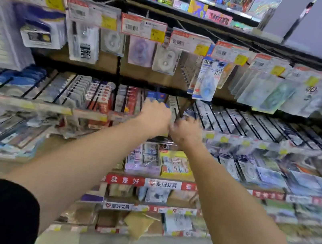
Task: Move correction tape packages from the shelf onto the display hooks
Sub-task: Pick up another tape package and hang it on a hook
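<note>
Both hands (154, 116) among shelf packages (156, 97)

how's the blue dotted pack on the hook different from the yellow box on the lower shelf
The blue dotted pack hangs upright from a hook under a price tag; the yellow box sits on a shelf below the hands. The pack is tall, narrow and white-and-blue with a pale blue item showing through; the box is wider, squarer and yellow with small pictures. The pack hangs above the right hand, the box below it. Both face outward.

Both arms outstretched — left grip (155, 116), right grip (186, 130) side by side
</note>
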